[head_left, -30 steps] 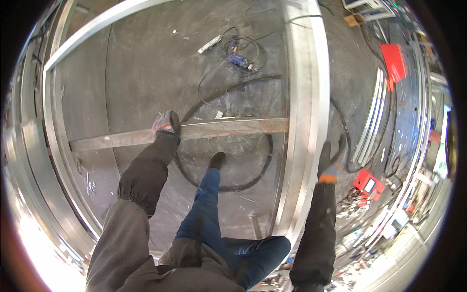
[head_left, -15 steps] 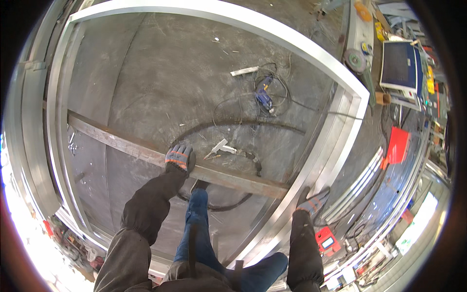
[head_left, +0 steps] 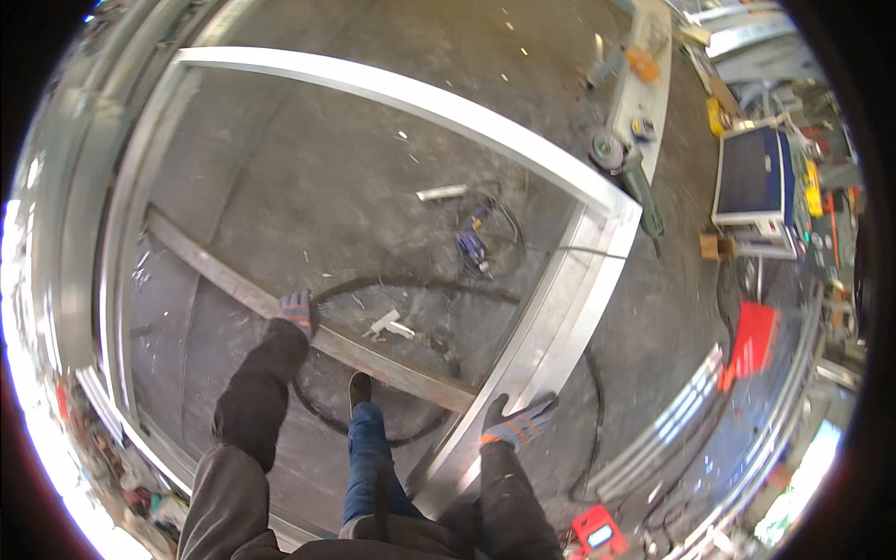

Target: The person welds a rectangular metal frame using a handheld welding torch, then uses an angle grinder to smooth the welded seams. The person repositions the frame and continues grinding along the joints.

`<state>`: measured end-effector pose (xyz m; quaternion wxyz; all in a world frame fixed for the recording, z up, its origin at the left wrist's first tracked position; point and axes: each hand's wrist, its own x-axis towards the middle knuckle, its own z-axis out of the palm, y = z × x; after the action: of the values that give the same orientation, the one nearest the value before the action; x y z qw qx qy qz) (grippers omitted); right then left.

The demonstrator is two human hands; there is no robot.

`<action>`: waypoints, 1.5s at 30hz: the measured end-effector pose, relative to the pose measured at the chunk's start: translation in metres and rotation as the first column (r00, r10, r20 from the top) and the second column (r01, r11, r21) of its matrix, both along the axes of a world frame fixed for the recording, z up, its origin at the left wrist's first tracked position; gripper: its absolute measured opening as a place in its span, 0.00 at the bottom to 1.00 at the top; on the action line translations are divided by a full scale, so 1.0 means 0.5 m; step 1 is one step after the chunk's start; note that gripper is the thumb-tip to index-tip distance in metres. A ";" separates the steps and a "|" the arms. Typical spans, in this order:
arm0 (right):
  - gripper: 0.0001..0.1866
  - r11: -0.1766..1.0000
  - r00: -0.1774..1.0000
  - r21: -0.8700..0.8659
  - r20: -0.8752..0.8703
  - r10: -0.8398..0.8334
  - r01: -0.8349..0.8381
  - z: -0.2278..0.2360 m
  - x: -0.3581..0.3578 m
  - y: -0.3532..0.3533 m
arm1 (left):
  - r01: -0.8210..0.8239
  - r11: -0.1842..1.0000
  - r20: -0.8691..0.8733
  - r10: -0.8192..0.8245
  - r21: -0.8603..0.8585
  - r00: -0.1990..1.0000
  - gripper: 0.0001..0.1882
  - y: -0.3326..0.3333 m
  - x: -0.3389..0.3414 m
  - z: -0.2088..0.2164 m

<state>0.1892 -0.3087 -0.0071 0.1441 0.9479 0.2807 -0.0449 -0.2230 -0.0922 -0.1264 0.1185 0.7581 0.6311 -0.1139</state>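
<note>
My left hand [head_left: 297, 314], in a grey and orange work glove, is closed over a long metal bar [head_left: 392, 369]. The bar runs across the inside of a big silver metal frame [head_left: 401, 93], reaching its right side rail [head_left: 569, 303]. On that rail, near the bar's right end, lies my right hand [head_left: 519, 423], gloved alike, its thumb and fingers spread. Just beyond the bar is a pale torch-like tool [head_left: 392, 325] beside a thick black cable [head_left: 401, 282]. Farther off, inside the frame, sits a blue corded power tool [head_left: 471, 245].
An angle grinder [head_left: 642, 191] lies by the frame's far right corner, near a tape measure [head_left: 642, 129]. To the right stand a white and blue machine [head_left: 751, 177] and a red panel [head_left: 754, 338]. A red box with a screen [head_left: 595, 532] is at lower right.
My view has shifted, so the frame sits lower and further left. My right hand's fingers have spread wider on the rail. My left hand stays on the bar.
</note>
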 end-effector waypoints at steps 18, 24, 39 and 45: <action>0.29 0.830 0.851 0.555 -0.457 0.257 0.047 0.020 0.063 -0.051 | -0.667 0.726 -0.099 0.660 -0.167 0.744 0.39 -0.802 0.690 0.191; 0.25 0.388 0.633 0.881 -0.140 0.762 -0.272 0.068 0.174 -0.042 | -0.718 0.649 0.168 0.760 -0.249 0.629 0.39 -0.790 0.722 0.268; 0.21 -0.132 -0.485 0.644 -0.409 0.773 -0.754 -0.029 0.090 -0.027 | -0.767 0.618 0.428 0.748 -0.173 0.507 0.38 -0.848 0.696 0.263; 0.15 -0.120 -0.438 0.606 -0.409 0.801 -0.786 -0.007 0.073 -0.023 | -0.937 0.338 0.073 0.940 -0.088 0.332 0.27 -1.185 0.471 0.264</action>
<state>0.2255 -0.3204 -0.0108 -0.0105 0.2759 0.9160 -0.2909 0.0125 -0.6847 0.0058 0.2086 0.2601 0.9427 0.0078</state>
